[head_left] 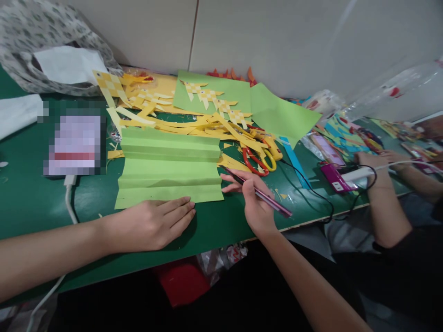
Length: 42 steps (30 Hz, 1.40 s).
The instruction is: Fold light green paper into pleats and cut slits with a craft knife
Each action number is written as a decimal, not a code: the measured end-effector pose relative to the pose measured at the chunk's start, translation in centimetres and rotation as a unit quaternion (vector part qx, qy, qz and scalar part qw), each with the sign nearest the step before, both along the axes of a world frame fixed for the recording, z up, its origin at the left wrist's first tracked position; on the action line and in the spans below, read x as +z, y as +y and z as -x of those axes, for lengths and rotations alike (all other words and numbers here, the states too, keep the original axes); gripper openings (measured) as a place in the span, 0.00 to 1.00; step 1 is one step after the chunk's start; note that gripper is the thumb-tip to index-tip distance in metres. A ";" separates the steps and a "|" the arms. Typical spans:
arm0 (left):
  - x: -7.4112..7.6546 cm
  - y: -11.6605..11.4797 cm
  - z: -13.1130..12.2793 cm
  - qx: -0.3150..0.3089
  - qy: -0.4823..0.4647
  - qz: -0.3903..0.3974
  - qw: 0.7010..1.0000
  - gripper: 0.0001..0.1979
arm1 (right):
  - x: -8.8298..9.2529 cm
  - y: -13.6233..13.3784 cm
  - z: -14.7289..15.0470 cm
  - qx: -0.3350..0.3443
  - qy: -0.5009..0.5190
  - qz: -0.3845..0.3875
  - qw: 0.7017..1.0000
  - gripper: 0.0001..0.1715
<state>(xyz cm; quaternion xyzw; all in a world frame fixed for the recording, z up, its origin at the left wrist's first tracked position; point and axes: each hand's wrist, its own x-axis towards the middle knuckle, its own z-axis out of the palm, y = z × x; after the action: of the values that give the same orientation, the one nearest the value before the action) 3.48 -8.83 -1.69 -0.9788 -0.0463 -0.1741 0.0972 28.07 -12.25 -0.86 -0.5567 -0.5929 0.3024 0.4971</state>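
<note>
A sheet of light green paper (169, 168) with several crosswise folds lies on the green table before me. My left hand (162, 223) rests flat along its lower edge, fingers stretched out and holding nothing. Between the thumb and fingers of my right hand (258, 203) is a dark pinkish pen (273, 203), its tip pointing up and left toward the sheet's right edge. The fingertips of that hand are close to this edge; I cannot tell if they touch it. Just beyond lie scissors (256, 161) with red and yellow handles, partly under yellow paper strips (238, 133).
Woven yellow paper fish (221, 103) lie on another green sheet (212, 78) at the back. A yellow glue gun (272, 143) trails a black cord. At left are a charging phone (74, 145) and a patterned fabric bag (62, 27). A co-worker's arms (384, 203) are at right.
</note>
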 end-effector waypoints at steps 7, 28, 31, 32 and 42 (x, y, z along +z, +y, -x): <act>0.6 -0.2 0.0 -0.007 -0.047 -0.010 0.999 0.13 | -0.4 0.6 1.0 0.150 -0.255 -0.095 0.950 0.09; 0.3 0.8 -0.4 0.057 -0.051 -0.004 0.997 0.14 | -0.8 2.8 3.1 0.038 -0.323 -0.010 0.946 0.17; 0.1 0.7 -0.3 0.064 -0.045 -0.019 0.997 0.15 | -0.9 2.8 3.1 0.039 -0.342 -0.029 0.939 0.19; 0.0 0.7 -0.3 0.064 -0.043 -0.020 0.997 0.15 | -0.9 2.8 3.1 0.036 -0.350 -0.034 0.935 0.19; 0.1 0.5 -0.3 0.075 -0.037 -0.003 0.997 0.15 | -0.8 2.6 1.4 0.001 -0.364 -0.051 0.930 0.24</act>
<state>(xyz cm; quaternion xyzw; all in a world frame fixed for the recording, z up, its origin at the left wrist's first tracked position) 3.75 -8.37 -1.63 -0.9652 -0.1224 -0.2025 0.1112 26.63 -9.65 -1.67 -0.6022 -0.7481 0.0485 0.2745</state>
